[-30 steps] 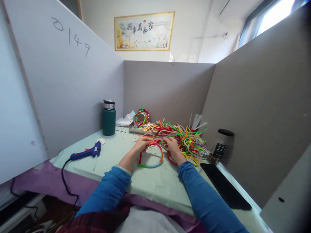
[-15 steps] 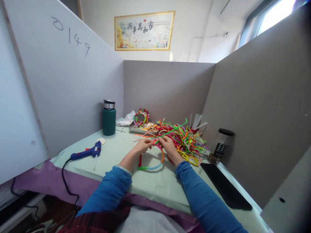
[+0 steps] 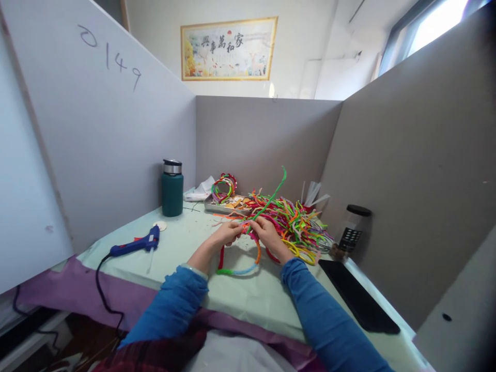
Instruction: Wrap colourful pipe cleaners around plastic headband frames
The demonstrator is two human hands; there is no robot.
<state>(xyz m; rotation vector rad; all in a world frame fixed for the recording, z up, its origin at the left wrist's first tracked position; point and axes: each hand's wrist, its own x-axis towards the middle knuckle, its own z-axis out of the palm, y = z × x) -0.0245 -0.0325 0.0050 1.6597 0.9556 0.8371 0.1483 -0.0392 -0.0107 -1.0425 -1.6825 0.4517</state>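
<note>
A multicoloured pipe-cleaner ring [image 3: 245,271], with red, green, light blue and orange stretches, hangs below my fingers at the middle of the table. My left hand [image 3: 228,235] is closed on the upper part of this ring. Pinched in my right hand [image 3: 268,235], close beside the left, is a green pipe cleaner [image 3: 274,194] whose free end points up and away. It meets the ring between my fingertips, where the exact join is hidden. Just behind my right hand lies a heap of loose pipe cleaners [image 3: 306,222] in many colours.
A metal tray [image 3: 220,208] holds small pieces and finished-looking rings [image 3: 222,188]. A blue glue gun [image 3: 135,244] with its cord and a green bottle [image 3: 172,191] are on the left. A jar [image 3: 352,232] and a black phone-like slab [image 3: 358,297] lie right. Grey partitions [image 3: 267,139] enclose the table.
The green pipe cleaner has swung from lying low toward the right to standing steeper, its tip higher. Both hands stay close together at the ring.
</note>
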